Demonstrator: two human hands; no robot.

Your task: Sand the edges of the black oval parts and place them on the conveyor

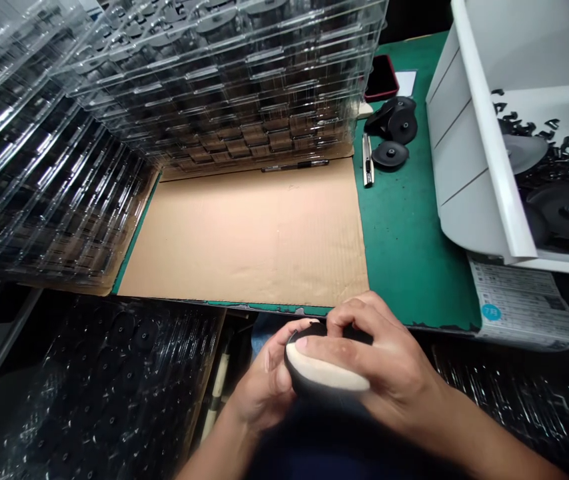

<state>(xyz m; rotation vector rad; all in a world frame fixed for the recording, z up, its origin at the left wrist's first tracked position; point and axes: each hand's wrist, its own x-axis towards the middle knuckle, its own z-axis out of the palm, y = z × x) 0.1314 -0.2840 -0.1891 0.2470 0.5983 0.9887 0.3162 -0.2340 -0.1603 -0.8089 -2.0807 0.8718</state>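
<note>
Low in front of me, just off the table's front edge, both hands are around a black rounded part. My left hand is closed on its left side, thumb and fingers at the rim. A smooth cream-coloured oval piece lies over the near side of the part. My right hand presses its thumb along the cream piece, with its other fingers curled over the far side of the black part. Those fingers hide much of the part, so I cannot tell whether the cream piece is separate from it.
A cardboard sheet lies on the green table. Stacked clear trays stand behind and left. A pen, a utility knife, black discs and a red box lie nearby. Right, a white bin holds black pieces.
</note>
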